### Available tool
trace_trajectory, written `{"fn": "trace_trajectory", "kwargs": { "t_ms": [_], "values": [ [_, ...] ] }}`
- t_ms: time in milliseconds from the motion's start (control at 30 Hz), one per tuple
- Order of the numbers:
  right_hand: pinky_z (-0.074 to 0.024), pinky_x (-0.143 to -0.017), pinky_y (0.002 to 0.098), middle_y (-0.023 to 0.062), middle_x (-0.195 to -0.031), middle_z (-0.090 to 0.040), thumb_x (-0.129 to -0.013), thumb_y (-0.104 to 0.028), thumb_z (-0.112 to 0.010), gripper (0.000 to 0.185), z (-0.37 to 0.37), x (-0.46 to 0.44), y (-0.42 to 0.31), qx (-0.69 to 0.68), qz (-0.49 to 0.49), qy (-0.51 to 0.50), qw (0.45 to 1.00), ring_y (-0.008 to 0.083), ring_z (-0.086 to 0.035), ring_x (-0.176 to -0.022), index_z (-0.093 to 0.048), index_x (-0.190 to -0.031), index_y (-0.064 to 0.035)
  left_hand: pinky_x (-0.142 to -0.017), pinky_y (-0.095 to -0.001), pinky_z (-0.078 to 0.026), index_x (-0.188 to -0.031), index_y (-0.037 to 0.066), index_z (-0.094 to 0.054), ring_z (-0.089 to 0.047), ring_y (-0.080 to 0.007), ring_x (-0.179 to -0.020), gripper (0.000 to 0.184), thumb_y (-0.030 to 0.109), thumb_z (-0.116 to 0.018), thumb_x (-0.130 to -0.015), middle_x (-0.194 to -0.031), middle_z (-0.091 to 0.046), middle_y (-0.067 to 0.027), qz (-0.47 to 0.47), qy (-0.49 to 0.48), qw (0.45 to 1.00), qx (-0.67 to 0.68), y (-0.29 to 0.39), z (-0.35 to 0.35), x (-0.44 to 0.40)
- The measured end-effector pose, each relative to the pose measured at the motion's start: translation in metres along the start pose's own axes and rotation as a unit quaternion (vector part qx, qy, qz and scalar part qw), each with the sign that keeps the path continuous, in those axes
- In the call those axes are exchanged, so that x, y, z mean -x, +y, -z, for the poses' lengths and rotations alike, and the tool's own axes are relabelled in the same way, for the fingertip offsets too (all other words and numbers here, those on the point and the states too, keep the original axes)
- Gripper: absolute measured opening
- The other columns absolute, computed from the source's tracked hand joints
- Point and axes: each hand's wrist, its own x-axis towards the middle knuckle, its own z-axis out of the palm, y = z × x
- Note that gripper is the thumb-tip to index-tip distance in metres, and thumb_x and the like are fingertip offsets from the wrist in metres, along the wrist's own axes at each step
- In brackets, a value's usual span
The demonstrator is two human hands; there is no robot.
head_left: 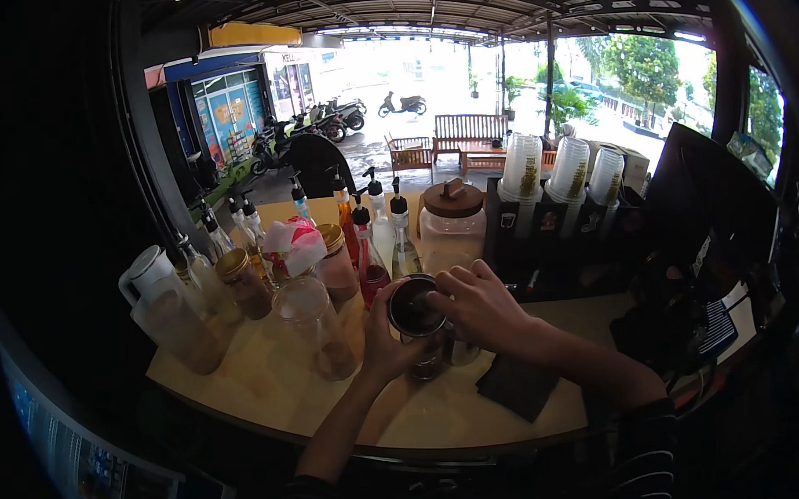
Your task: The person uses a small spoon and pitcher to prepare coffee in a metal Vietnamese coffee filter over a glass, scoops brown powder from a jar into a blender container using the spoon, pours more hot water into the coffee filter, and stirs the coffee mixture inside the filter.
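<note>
My left hand (383,334) is wrapped round the side of a round dark container (410,311) with a pale rim, held above the counter. At its right rim is my right hand (472,304), fingers pinched together over the opening; what they hold is too small to make out. Below the container stands a glass jar (428,358) with dark contents. To the left is a clear plastic cup or jar (333,359) with a little brown matter at its bottom. A dark folded cloth (519,386) lies on the counter to the right.
Pump bottles (404,240) and a big jar with a wooden lid (452,226) stand beyond my hands. Lidded jars (242,286) and a pitcher (178,328) are at the left. Stacked cups (522,168) sit in a black holder, beside a dark monitor (710,203) at the right.
</note>
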Motion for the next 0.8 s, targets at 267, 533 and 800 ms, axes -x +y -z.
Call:
{"fn": "trace_trajectory", "kwargs": {
  "t_ms": [267, 533, 800],
  "values": [
    [-0.0382, -0.074, 0.0319, 0.0044, -0.097, -0.054, -0.069, -0.020, -0.068, 0.030, -0.005, 0.005, -0.002, 0.017, 0.004, 0.027, 0.999, 0.0168, -0.056, -0.092, -0.060, -0.096, -0.0095, -0.098, -0.0361, -0.044, -0.126, 0.006, -0.038, -0.054, -0.0242, -0.114, 0.084, 0.018, -0.088, -0.058, -0.123, -0.050, -0.0131, 0.018, 0.026, 0.999, 0.017, -0.008, -0.010, 0.000],
    [-0.0391, -0.074, 0.0319, 0.0042, -0.096, -0.053, -0.069, -0.018, -0.067, 0.032, -0.013, 0.006, -0.007, -0.004, -0.010, 0.011, 1.000, 0.0172, -0.058, -0.093, -0.057, -0.098, -0.0094, -0.100, -0.0364, -0.043, -0.123, 0.006, -0.037, -0.050, -0.0238, -0.116, 0.086, 0.018, -0.089, -0.057, -0.122, -0.047, -0.0123, 0.003, 0.057, 0.998, 0.013, -0.009, -0.018, 0.002],
    [-0.0397, -0.073, 0.0326, 0.0040, -0.096, -0.052, -0.071, -0.018, -0.065, 0.026, -0.009, 0.006, 0.004, -0.037, 0.004, 0.009, 0.999, 0.0168, -0.058, -0.091, -0.057, -0.095, -0.0100, -0.101, -0.0404, -0.037, -0.120, 0.006, -0.041, -0.045, -0.0283, -0.117, 0.083, 0.020, -0.088, -0.054, -0.121, -0.047, -0.0123, 0.016, 0.066, 0.998, -0.016, -0.010, -0.010, -0.004]
  ]
}}
